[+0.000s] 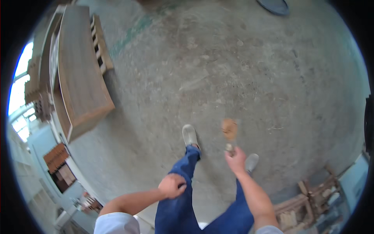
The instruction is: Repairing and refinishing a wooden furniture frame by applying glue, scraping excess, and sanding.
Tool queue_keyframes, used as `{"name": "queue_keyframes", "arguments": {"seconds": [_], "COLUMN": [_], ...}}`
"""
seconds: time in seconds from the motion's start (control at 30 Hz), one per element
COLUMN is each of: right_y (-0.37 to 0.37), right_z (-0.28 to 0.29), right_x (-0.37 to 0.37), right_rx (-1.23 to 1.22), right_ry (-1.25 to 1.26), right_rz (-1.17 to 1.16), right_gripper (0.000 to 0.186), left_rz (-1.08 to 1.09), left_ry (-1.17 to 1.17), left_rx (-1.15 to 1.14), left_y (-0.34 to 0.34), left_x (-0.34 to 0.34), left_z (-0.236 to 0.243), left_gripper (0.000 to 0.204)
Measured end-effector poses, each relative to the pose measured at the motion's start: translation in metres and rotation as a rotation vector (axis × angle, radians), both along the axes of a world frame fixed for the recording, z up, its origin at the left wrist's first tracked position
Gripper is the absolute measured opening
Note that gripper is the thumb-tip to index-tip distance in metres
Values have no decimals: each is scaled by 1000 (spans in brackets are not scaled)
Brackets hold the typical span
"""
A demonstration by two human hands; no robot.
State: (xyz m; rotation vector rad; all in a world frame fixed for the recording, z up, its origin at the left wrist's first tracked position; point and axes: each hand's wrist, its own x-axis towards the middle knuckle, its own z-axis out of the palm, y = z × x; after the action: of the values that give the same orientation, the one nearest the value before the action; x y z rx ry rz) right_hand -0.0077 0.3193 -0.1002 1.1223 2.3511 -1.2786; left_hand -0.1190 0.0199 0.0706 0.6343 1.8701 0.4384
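My right hand [236,159] is closed around the near end of a tan, rounded, paddle-like piece [230,129] with a pale grey section by my fingers. It sticks out forward over the floor, and blur hides its exact kind. My left hand [172,186] is in front of my left thigh, fingers curled in, with nothing visible in it. Whether it touches the blue trousers [183,167] I cannot tell. Both my feet, in light shoes [189,134], are on the concrete floor [187,85], the left one further forward.
A long wooden cabinet-like piece [82,66] stands at the left, a slatted wooden part [100,46] beside it. Stacked brown wood pieces [55,158] lie further left. Wooden frames [294,208] with scraps are at the lower right. A dark round object [274,6] lies far right.
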Motion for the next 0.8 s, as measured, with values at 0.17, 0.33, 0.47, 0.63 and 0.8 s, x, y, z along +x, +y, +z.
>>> {"name": "queue_keyframes", "arguments": {"seconds": [0.17,0.33,0.47,0.63,0.8], "right_y": [-84,-138,-151,-116,-94], "right_z": [225,381,459,516,533], "right_x": [-150,-227,-296,-415,-527], "right_rx": [-134,-102,-358,-865,-908], "right_ry": [258,505,355,144,282], "right_rz": [157,317,189,-273,-149], "right_gripper": [23,18,20,33,38], "left_rz": [1661,1788,1748,1801,1747], "left_ry": [-696,-948,-671,-455,-400], "left_rx": [302,812,810,766,628], "left_y": [42,39,-2,-27,-13], "left_x": [-54,-139,-209,-301,-382], "left_z": [73,207,265,356,381], "left_gripper": [40,34,25,12,11]}}
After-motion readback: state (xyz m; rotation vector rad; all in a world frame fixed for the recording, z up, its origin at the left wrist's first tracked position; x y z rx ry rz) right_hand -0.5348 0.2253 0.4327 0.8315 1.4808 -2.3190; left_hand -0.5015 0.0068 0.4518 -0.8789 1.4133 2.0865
